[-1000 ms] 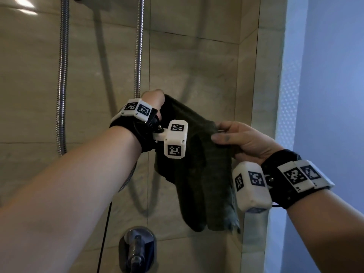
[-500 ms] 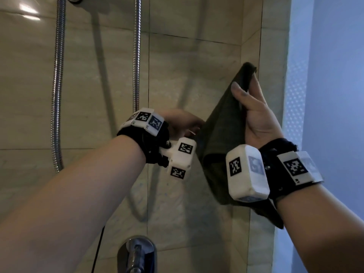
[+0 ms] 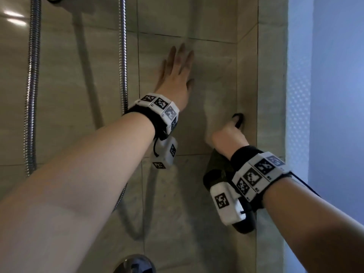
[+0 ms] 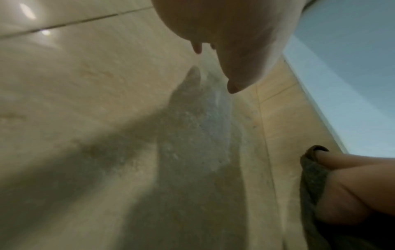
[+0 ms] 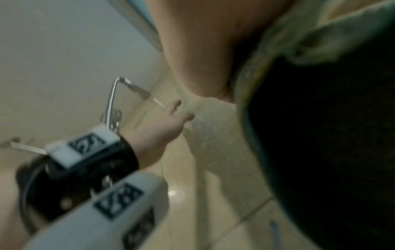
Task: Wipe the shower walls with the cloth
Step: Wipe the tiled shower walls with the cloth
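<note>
Right now the tiled shower wall (image 3: 206,85) is taking up most of the view, w/ two metal hoses (image 3: 31,85) hanging down its left side. Left hand (image 3: 177,75) is lying flat on the tile, fingers straight and spread, holding nothing, prob. bracing the body. Right hand (image 3: 228,134) is pressing the dark cloth (image 3: 214,170) against the wall near the corner, fingers mostly hidden, so can't tell if the grip is curling round it. Cloth is hanging below the wrist, long axis roughly vertical, upper edge peeking past a fingertip. A misty streak is showing just left of that hand; wiping seems barely started.
</note>
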`<state>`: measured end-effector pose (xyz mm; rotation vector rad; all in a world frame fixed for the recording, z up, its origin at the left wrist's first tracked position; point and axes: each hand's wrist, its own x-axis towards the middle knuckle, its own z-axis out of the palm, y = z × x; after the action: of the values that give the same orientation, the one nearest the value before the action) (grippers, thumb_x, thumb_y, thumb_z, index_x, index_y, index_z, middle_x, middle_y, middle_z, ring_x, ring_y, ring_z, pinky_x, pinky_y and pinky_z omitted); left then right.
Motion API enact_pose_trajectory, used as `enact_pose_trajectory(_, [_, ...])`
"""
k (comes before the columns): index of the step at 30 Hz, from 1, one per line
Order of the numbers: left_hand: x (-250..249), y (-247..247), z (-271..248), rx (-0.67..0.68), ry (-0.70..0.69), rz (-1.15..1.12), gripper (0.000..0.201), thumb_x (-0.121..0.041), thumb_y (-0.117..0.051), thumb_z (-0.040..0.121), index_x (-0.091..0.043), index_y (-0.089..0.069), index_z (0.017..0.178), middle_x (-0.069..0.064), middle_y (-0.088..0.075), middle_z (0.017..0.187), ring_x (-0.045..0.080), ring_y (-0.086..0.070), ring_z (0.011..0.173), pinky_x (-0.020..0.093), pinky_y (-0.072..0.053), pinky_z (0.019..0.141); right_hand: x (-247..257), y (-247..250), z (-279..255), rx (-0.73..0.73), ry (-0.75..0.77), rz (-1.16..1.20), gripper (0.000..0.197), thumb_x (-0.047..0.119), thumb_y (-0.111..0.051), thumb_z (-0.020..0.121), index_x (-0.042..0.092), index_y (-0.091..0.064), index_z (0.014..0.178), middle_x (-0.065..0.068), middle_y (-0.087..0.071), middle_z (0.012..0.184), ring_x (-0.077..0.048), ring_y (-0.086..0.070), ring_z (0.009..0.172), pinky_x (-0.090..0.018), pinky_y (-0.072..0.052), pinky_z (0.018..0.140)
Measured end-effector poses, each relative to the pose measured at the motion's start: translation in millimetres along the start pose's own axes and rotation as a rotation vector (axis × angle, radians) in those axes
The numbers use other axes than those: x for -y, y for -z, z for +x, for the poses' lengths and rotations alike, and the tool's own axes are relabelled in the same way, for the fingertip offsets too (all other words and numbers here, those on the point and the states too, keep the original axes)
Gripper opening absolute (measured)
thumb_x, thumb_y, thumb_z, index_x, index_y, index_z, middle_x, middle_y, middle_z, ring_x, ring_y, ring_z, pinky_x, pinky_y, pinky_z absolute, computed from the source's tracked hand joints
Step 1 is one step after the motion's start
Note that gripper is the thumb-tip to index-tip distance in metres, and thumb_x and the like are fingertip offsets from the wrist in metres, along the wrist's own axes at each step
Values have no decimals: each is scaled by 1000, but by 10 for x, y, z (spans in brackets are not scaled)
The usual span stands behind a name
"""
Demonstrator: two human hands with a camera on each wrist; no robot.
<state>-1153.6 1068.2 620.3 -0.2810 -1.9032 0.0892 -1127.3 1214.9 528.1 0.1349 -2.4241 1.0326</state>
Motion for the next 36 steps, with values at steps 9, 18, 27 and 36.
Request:
enact_pose_trajectory(9, [365,-229,147,-65,-69,252,60,-43,-25,100,-15,-16,152,10,-7,160,26,-3,147,43,3,118,219,-80,370,93,120,-461,32,4,-33,100,-5,-52,123,-25,-50,131,-36,-51,118,-42,-44,96])
enact_pose_trajectory(18, [372,-272,152,-125,-72,282,59,-43,-24,100,-14,-19,152,12,-11,159,27,-7,147,43,1,117,605,281,771,-81,229,-522,33,7,-30,98,5,-45,68,-12,-53,91,-24,-46,77,-36,-40,74])
enact_pose_trajectory(27, [332,-301,122,-131,-50,246,58,-39,-21,100,-11,-21,151,13,-15,158,29,-10,146,46,-3,118,185,-184,459,34,-4,-553,66,17,-31,98,-14,3,145,-29,-21,152,-30,-52,119,-35,-33,77])
enact_pose_trajectory(36, [295,-295,70,-102,-16,230,57,-37,-20,101,-11,-18,152,11,-10,159,27,-6,147,45,0,118,119,-373,317,239,17,-611,49,8,-31,98,-2,-26,146,-33,-10,153,-37,-39,130,-47,-39,98])
